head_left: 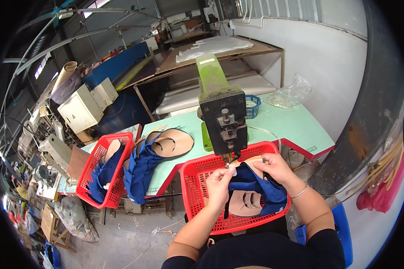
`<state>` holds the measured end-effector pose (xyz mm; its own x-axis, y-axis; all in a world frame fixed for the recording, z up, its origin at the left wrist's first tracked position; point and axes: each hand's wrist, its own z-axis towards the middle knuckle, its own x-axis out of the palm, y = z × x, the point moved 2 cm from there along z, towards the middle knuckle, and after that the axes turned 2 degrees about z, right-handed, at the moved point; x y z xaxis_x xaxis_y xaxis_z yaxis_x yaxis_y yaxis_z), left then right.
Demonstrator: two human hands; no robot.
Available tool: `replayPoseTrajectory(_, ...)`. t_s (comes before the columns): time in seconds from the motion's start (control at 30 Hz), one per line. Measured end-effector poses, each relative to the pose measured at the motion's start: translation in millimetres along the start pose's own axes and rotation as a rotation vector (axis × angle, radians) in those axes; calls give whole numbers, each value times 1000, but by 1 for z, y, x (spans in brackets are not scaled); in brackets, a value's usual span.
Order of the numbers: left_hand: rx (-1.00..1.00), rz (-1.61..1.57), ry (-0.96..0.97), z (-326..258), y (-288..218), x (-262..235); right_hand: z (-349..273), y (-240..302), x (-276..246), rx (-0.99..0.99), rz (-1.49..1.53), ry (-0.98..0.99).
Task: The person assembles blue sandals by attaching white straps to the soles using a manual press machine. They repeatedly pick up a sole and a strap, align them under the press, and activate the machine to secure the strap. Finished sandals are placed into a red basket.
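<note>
The left hand has a narrow grip, thumb and fingers pinched on a small white piece just below the head of the green-armed press machine with a black metal block. The right hand, a thin bracelet at its wrist, is closed on the upper edge of a dark blue fabric piece with beige lining, shaped like a shoe upper. That piece is in front of the machine, over a red perforated plastic basket. Under the blue cloth I can see a flat beige piece with dark curved slits.

To the machine's left, a fanned stack of blue and beige uppers lies on the mint-green worktop with a red edge. Farther left of the machine, a second red basket holds more blue pieces. Just behind the machine, on its right, stands a small blue basket; farther right lies a clear plastic bag of pale bits.
</note>
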<state>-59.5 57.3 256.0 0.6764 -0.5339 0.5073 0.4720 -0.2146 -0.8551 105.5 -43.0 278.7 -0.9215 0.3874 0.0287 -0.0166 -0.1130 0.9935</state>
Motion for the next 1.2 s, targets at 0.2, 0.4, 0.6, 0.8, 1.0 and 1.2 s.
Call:
replayPoseTrajectory(0.2, 46, -51, 0, -1, 0, -3, 10, 7, 0, 36, -54, 60)
replayPoseTrajectory(0.4, -9, 24, 8, -2, 2, -7, 44, 41, -14, 47, -423, 297)
replayPoseTrajectory(0.6, -35, 34, -5, -4, 6, 3, 91, 85, -9, 18, -783, 540)
replayPoseTrajectory(0.8, -24, -4, -36, -5, 7, 7, 114, 91, 9, 48, -764, 607)
replayPoseTrajectory(1.0, 30, 23, -19, -1, 8, 0, 129, 60, 5, -68, -563, 585)
replayPoseTrajectory(1.2, 62, -139, -42, 6, -3, -5, 84, 44, -8, -112, -346, 420)
